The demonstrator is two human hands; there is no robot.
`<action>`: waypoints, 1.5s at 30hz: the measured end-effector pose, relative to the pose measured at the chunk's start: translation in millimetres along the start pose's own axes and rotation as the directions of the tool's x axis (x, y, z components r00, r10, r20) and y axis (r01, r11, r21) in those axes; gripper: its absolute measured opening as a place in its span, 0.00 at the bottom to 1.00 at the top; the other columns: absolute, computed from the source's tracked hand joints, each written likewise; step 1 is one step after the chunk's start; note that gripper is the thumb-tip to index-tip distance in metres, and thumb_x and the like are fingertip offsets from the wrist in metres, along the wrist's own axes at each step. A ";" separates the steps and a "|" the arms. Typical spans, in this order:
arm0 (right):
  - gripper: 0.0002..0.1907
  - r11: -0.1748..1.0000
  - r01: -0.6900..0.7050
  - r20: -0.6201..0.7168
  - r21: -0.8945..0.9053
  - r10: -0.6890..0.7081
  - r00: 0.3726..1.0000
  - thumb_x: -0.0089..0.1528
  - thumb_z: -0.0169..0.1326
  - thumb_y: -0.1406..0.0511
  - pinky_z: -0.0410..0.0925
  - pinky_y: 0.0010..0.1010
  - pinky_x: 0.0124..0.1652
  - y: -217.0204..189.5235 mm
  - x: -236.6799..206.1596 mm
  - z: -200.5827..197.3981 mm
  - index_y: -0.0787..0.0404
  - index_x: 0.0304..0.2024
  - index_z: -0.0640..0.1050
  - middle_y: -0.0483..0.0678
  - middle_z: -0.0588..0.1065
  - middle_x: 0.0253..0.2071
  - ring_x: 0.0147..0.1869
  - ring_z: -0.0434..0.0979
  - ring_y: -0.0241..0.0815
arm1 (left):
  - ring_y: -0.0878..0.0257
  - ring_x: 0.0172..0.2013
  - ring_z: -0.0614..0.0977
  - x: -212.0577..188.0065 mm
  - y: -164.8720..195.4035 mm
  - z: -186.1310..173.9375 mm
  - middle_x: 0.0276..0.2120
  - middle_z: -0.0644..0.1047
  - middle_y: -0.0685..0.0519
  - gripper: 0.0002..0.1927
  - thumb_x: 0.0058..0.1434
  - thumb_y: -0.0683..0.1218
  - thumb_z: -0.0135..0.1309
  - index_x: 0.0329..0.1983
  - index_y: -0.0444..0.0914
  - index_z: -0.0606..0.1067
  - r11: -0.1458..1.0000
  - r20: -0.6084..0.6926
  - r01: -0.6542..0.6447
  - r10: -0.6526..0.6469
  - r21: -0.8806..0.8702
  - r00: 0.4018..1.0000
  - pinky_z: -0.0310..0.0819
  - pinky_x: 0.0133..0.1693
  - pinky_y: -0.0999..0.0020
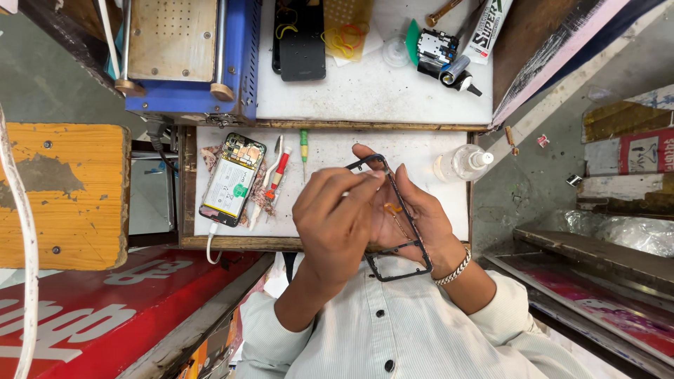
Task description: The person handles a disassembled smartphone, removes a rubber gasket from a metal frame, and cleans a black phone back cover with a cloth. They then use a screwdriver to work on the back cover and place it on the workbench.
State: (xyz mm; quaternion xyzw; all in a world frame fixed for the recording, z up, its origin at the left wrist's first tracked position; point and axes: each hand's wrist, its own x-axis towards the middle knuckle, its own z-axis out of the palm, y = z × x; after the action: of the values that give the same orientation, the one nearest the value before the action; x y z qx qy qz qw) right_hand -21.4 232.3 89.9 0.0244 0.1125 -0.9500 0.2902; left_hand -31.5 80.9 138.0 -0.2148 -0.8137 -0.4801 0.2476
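Observation:
My right hand [423,219], with a metal bracelet on its wrist, cradles a black phone middle frame [405,273] upright in front of my chest. My left hand [331,221] lies across the frame. Its fingertips pinch a small pale tool against the frame's upper edge, and most of the tool is hidden. A thin orange flex strip shows inside the frame, against my right palm. Both hands hover over the near edge of a white work tray [421,151].
On the tray lie an opened phone [232,180] with its battery exposed, a red-handled screwdriver [278,175], a green one [304,146] and a clear bottle [464,163]. Further back are a blue machine [186,60], a black phone panel [302,42] and glue tubes [484,28].

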 end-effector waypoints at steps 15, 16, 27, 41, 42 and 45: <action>0.33 0.989 0.056 0.067 -0.138 -0.047 0.997 0.72 0.44 0.44 0.67 0.44 0.64 -2.4 7.0 7.2 0.45 0.75 0.59 0.68 0.55 0.76 0.67 0.66 0.55 | 0.57 0.39 0.79 -28.1 24.9 4.0 0.38 0.79 0.50 0.13 0.55 0.35 0.62 0.44 0.30 0.81 0.977 0.153 -0.199 0.186 0.073 0.971 0.73 0.36 0.64; 0.32 0.988 0.064 0.077 -0.140 -0.054 0.996 0.71 0.44 0.44 0.67 0.44 0.63 -3.5 7.3 6.2 0.44 0.74 0.59 0.67 0.55 0.77 0.66 0.66 0.54 | 0.57 0.40 0.80 -29.7 26.4 5.0 0.38 0.79 0.49 0.13 0.55 0.35 0.61 0.44 0.30 0.81 0.977 0.160 -0.204 0.192 0.064 0.968 0.74 0.37 0.64; 0.29 0.988 0.136 0.066 -0.079 -0.131 0.989 0.74 0.44 0.46 0.68 0.39 0.56 -13.4 5.7 2.3 0.40 0.75 0.60 0.64 0.54 0.80 0.67 0.65 0.51 | 0.57 0.39 0.78 -45.1 35.3 11.2 0.38 0.78 0.51 0.11 0.56 0.35 0.62 0.44 0.30 0.81 0.971 0.283 -0.226 0.240 -0.083 0.928 0.71 0.36 0.63; 0.22 0.922 0.308 0.117 -0.236 -0.288 0.950 0.75 0.45 0.51 0.64 0.54 0.69 -11.1 0.2 12.6 0.44 0.70 0.63 0.69 0.53 0.76 0.74 0.63 0.63 | 0.63 0.33 0.81 -11.5 30.1 1.7 0.37 0.79 0.50 0.10 0.63 0.33 0.62 0.46 0.33 0.78 0.927 0.029 0.250 -0.252 -0.279 0.967 0.76 0.36 0.70; 0.22 0.914 0.313 0.110 -0.256 -0.295 0.949 0.75 0.47 0.52 0.63 0.56 0.69 -9.6 -0.6 13.9 0.45 0.68 0.63 0.69 0.52 0.77 0.75 0.62 0.65 | 0.64 0.32 0.81 -6.2 28.8 2.9 0.37 0.80 0.49 0.10 0.63 0.33 0.62 0.47 0.32 0.78 0.933 -0.012 0.248 -0.260 -0.260 0.966 0.76 0.36 0.71; 0.26 0.879 0.341 0.179 -0.333 -0.296 0.938 0.71 0.54 0.53 0.61 0.56 0.71 -8.7 -0.5 15.3 0.45 0.69 0.63 0.69 0.52 0.78 0.78 0.59 0.68 | 0.64 0.34 0.81 5.5 26.3 7.9 0.38 0.80 0.49 0.09 0.64 0.33 0.62 0.47 0.32 0.79 0.924 -0.037 0.232 -0.254 -0.304 0.966 0.76 0.37 0.71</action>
State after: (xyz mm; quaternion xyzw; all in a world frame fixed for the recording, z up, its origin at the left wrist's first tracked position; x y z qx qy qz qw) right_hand -25.4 236.1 106.6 -0.1065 0.2684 -0.9477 0.1359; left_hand -21.9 100.3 155.7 -0.1287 -0.7428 -0.6314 0.1817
